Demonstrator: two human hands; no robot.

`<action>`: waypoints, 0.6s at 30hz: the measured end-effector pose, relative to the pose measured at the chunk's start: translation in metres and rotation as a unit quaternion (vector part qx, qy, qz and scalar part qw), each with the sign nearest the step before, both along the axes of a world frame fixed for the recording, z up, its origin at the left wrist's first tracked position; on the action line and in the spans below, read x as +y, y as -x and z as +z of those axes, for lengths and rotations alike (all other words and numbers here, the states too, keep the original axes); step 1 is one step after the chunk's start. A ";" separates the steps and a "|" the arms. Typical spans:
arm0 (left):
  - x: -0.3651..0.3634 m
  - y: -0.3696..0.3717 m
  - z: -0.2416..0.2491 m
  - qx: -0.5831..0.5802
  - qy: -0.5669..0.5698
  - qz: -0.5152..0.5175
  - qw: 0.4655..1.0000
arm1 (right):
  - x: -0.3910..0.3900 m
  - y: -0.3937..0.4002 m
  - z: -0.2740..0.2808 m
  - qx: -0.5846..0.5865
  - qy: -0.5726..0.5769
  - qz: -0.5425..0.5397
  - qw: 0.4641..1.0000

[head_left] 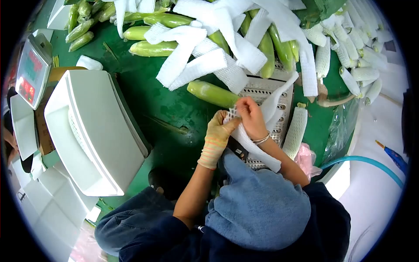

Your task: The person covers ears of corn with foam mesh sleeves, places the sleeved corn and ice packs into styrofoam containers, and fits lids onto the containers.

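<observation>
My left hand, in a pale striped glove, is closed on the open end of a white foam net sleeve. Bare, with a bracelet at the wrist, my right hand pinches the same sleeve end from the other side. The sleeve hangs down across my right forearm toward my lap. Just beyond my hands lies a long green vegetable, its right end close to my fingers. Under and behind my right hand is a perforated metal surface, with another strip of white foam on it.
Loose foam sleeves and wrapped green vegetables cover the far side. Sleeved pieces are heaped at the right. A white foam box and a digital scale stand at the left, a pink bag at the right.
</observation>
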State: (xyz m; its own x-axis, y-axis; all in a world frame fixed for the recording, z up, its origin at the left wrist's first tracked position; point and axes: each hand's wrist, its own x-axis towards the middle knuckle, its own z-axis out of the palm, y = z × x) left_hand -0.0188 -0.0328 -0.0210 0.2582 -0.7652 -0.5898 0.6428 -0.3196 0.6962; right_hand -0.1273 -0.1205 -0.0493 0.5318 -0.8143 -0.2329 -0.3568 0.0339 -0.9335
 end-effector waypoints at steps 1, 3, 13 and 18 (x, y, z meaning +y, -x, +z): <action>-0.003 0.002 -0.004 0.001 0.004 0.006 1.000 | -0.008 0.002 -0.003 -0.028 -0.084 -0.036 0.995; -0.007 0.000 -0.011 0.079 0.052 0.138 0.986 | -0.017 -0.005 0.006 -0.086 -0.365 -0.153 0.914; -0.005 0.025 -0.037 0.029 -0.127 0.120 0.984 | -0.020 0.038 -0.031 0.086 0.519 0.272 0.806; 0.044 -0.017 0.002 0.477 0.147 0.171 0.849 | -0.005 -0.064 0.118 0.039 0.009 0.204 0.978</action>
State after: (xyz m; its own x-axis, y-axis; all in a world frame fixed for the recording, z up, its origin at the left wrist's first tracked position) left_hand -0.0013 0.0116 -0.0187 0.0065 -0.8926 -0.4508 0.9796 0.0963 -0.1765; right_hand -0.0633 -0.1253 0.0687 0.7944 -0.5422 -0.2737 -0.4073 -0.1414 -0.9023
